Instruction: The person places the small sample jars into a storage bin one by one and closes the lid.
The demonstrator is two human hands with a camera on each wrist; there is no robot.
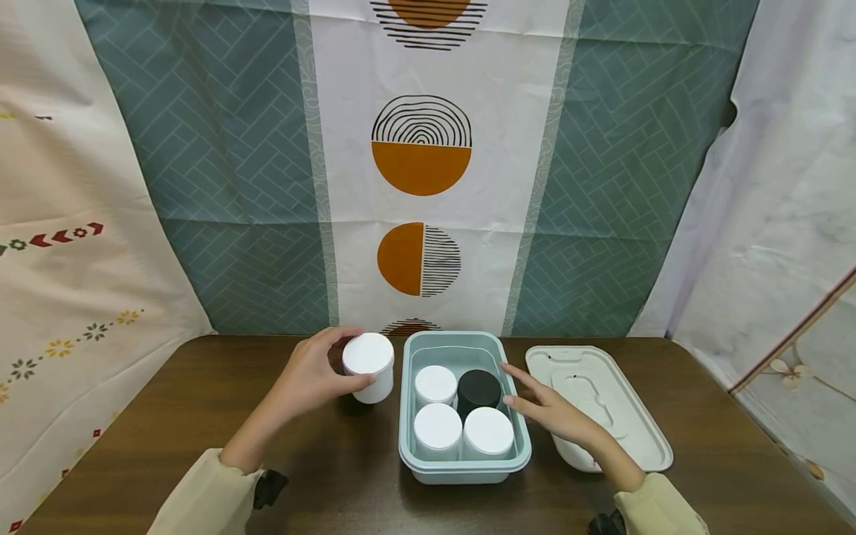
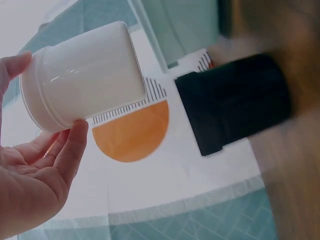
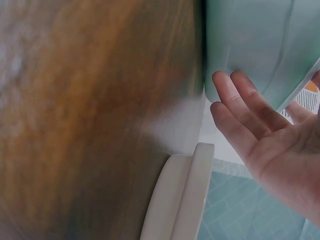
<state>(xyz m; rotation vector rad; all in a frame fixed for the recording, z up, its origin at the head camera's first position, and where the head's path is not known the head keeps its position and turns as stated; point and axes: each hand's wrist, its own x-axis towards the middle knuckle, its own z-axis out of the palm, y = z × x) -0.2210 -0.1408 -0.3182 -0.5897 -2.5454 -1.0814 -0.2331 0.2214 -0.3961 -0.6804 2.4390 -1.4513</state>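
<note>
In the head view my left hand (image 1: 328,368) grips a white jar (image 1: 369,365) near its lid, thumb on the near side, left of a pale green plastic box (image 1: 409,416). The left wrist view shows that jar (image 2: 95,75) raised off the table, and a black jar (image 2: 235,102) standing on the wood beyond it, mostly hidden in the head view. Inside the box are three white-lidded jars (image 1: 438,427) and a black-lidded one (image 1: 478,391). My right hand (image 1: 551,409) has its fingers extended at the box's right rim; in the right wrist view the fingertips (image 3: 240,80) overlap its side wall.
A white box lid (image 1: 631,412) lies on the brown wooden table (image 1: 321,475), right of the box and partly beneath my right forearm in the head view. Patterned cloth (image 1: 421,74) hangs along the table's back edge, and more cloth hangs at both sides.
</note>
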